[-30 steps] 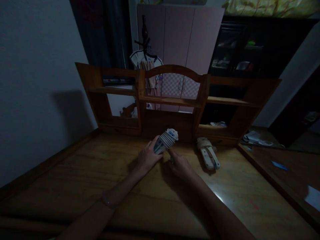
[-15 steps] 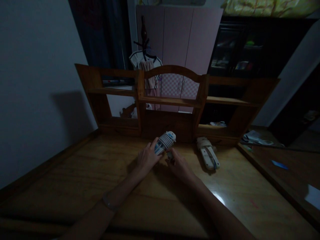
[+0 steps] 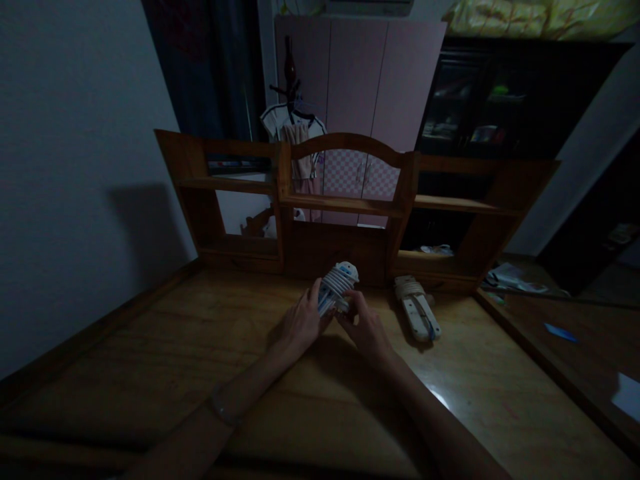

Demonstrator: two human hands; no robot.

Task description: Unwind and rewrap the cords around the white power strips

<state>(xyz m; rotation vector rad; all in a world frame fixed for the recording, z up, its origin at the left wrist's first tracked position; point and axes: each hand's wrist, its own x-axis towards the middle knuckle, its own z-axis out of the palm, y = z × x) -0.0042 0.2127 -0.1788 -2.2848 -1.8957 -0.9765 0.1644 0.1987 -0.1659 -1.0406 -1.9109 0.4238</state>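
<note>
A white and blue power strip (image 3: 326, 305) has its pale cord (image 3: 340, 281) wound in several turns around its far part. It is held tilted above the wooden desk, its far end pointing up and to the right. My left hand (image 3: 303, 322) is closed around its near left side. At its right side, my right hand (image 3: 367, 331) pinches a small pale piece that looks like the cord's plug (image 3: 343, 305), partly covered by the fingers. To the right on the desk lies a second, off-white power strip (image 3: 420, 317), its cord wrapped around the far end.
The wooden desk top (image 3: 200, 347) spreads under both arms. A wooden shelf unit (image 3: 345, 208) stands along its back edge. A wall (image 3: 90, 267) rises on the left. To the right, a lower brown surface holds a blue card (image 3: 560, 332) and white paper (image 3: 627, 395).
Both hands and the held power strip have shifted slightly right. My right hand has moved up against the strip's side, bringing the small pale piece close to the wound cord.
</note>
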